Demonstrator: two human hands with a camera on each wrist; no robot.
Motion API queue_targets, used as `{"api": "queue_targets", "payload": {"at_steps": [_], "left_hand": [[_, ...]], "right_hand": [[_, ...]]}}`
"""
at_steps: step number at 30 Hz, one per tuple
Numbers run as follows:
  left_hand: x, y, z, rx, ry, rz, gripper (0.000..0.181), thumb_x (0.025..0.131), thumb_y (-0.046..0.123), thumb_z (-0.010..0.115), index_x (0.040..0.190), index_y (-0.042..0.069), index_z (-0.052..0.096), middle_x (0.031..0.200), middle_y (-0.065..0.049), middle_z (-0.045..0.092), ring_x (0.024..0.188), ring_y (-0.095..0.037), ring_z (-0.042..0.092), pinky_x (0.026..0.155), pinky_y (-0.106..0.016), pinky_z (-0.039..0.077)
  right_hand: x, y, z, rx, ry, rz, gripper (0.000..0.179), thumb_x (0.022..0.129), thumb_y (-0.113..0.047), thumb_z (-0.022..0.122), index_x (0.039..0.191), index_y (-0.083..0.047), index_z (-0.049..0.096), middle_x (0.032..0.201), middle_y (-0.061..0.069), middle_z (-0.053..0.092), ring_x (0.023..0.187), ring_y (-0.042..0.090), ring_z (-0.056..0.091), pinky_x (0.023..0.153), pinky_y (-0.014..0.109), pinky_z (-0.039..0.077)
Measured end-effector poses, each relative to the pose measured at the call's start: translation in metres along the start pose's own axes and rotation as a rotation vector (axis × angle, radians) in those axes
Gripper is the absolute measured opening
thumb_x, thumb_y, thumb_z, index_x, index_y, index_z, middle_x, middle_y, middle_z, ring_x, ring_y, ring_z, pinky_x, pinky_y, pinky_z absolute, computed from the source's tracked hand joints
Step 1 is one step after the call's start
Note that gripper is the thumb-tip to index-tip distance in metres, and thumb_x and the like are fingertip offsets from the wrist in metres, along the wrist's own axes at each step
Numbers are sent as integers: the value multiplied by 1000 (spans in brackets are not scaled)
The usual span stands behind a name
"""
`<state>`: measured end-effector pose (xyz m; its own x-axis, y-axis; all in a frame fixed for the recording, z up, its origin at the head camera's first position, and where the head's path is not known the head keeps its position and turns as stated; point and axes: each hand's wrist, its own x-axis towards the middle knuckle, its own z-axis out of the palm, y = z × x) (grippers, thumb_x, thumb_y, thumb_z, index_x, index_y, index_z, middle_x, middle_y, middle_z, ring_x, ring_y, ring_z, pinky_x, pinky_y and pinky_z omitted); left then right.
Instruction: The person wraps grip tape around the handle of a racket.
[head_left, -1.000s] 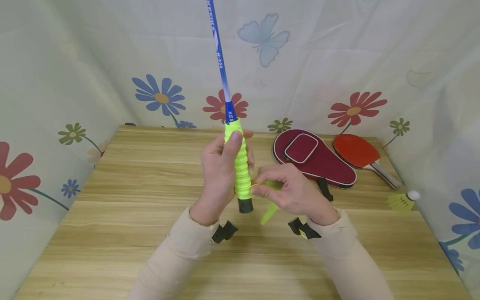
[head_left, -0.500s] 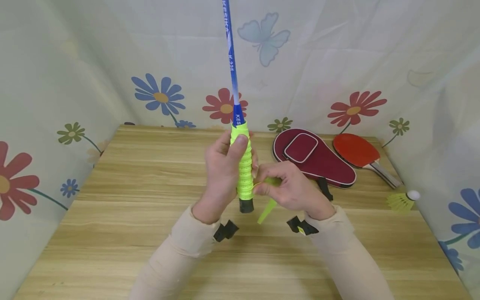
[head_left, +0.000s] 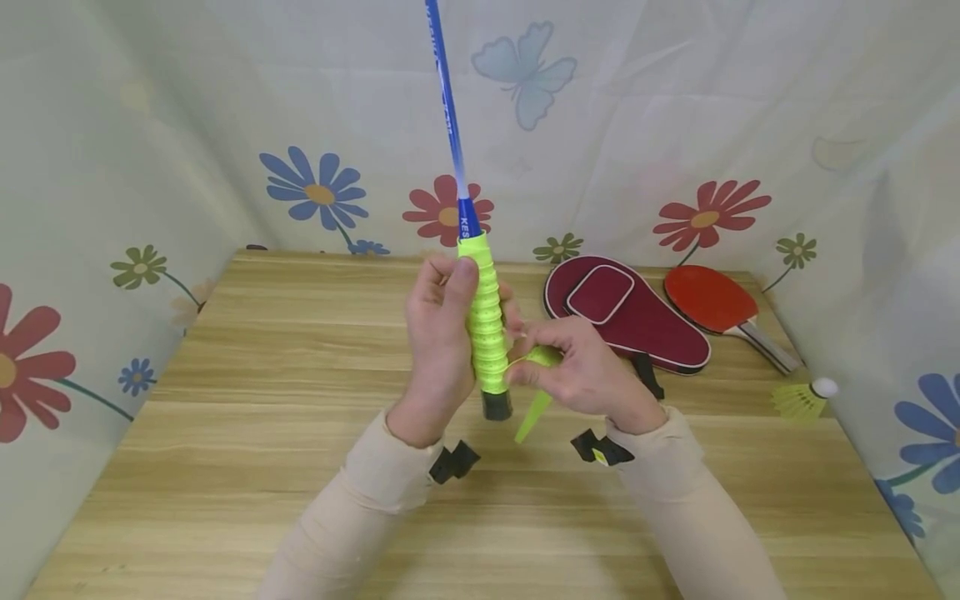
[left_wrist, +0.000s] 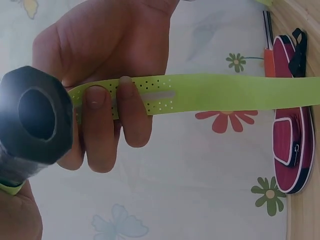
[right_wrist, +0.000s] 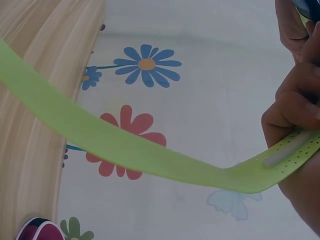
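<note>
A blue badminton racket [head_left: 448, 108] stands nearly upright, its head out of view above. My left hand [head_left: 442, 333] grips its handle [head_left: 489, 333], thumb along the front. Neon yellow-green tape winds round that handle in ridged turns, leaving the black butt cap [head_left: 497, 406] bare. On the right, my right hand [head_left: 577, 367] pinches the loose grip tape [left_wrist: 215, 91] close to the handle's lower end. The right wrist view shows this tape [right_wrist: 115, 137] trailing in a long curve, perforated with a pale strip near the fingers.
At the table's back right lie a dark red paddle case [head_left: 637, 312] and a red table tennis paddle [head_left: 712, 300]. A yellow shuttlecock [head_left: 805, 400] lies by the right edge of the wooden table [head_left: 300, 375]. Flowered cloth [head_left: 360, 100] hangs behind.
The racket's shaft swung right, then back left, and the handle now sits slightly higher. Both hands keep their hold; the right hand has shifted only slightly.
</note>
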<state>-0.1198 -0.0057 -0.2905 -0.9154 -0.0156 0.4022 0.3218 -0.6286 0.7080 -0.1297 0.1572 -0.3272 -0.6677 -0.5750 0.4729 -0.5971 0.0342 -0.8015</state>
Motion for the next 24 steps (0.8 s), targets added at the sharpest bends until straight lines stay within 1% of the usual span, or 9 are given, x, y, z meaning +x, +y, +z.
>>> {"api": "queue_targets", "payload": {"at_steps": [6, 9, 12, 15, 18, 19, 21, 23, 24], "left_hand": [[0, -1, -1, 35, 4, 5, 31, 93, 41, 62, 97, 12, 51, 79, -7, 62, 65, -19, 67, 66, -35, 58], [-1, -2, -1, 64, -5, -8, 28, 94, 40, 59, 96, 13, 52, 81, -7, 62, 69, -20, 65, 70, -35, 58], [-2, -2, -1, 98, -45, -17, 23, 100, 36, 50, 95, 14, 49, 81, -6, 60, 68, -19, 61, 66, -30, 54], [-2, -1, -1, 113, -86, -19, 19, 106, 29, 38, 96, 14, 46, 80, -5, 56, 63, -17, 55, 59, -27, 49], [-2, 1, 0, 83, -102, -38, 20, 107, 26, 34, 105, 13, 49, 77, -4, 54, 59, -15, 51, 55, -24, 46], [-2, 1, 0, 71, -105, -44, 20, 106, 25, 34, 110, 12, 49, 77, -4, 53, 58, -15, 50, 55, -23, 46], [-1, 2, -1, 53, -109, -55, 14, 103, 19, 41, 114, 11, 48, 75, -3, 53, 56, -14, 50, 53, -22, 45], [-1, 2, -2, 55, -114, -57, 16, 98, 10, 49, 114, 10, 46, 75, -2, 53, 55, -14, 50, 52, -22, 44], [-1, 2, -2, 75, -120, -53, 18, 95, 6, 52, 112, 10, 45, 75, -2, 54, 55, -14, 50, 52, -22, 44]], "right_hand": [[-1, 3, -2, -53, 34, 91, 10, 81, -18, 80, 84, -11, 74, 74, -2, 67, 62, 18, 51, 52, 28, 43], [-2, 6, -3, -74, 53, 141, 7, 80, -12, 80, 83, -12, 73, 71, -2, 63, 62, 19, 50, 52, 27, 42], [-2, 7, -2, -71, 54, 158, 9, 80, -10, 80, 82, -14, 72, 69, -2, 61, 62, 19, 49, 51, 27, 41], [-2, 5, 1, -77, 49, 135, 11, 79, -11, 81, 80, -15, 71, 69, -3, 60, 61, 18, 48, 50, 28, 40], [-3, 1, 3, -101, 50, 97, 14, 77, -10, 82, 78, -15, 70, 66, -5, 58, 59, 17, 46, 49, 28, 38], [-3, 0, 4, -107, 53, 87, 14, 77, -10, 83, 78, -16, 70, 64, -6, 57, 59, 16, 46, 48, 28, 37], [-4, -2, 5, -115, 57, 77, 15, 76, -9, 83, 77, -16, 70, 64, -8, 57, 59, 15, 45, 48, 27, 37], [-5, -4, 5, -119, 61, 69, 15, 76, -8, 83, 78, -16, 71, 64, -9, 58, 58, 14, 46, 47, 27, 37], [-5, -4, 6, -121, 60, 66, 14, 76, -8, 83, 79, -16, 71, 66, -9, 60, 59, 14, 46, 47, 27, 37]]}}
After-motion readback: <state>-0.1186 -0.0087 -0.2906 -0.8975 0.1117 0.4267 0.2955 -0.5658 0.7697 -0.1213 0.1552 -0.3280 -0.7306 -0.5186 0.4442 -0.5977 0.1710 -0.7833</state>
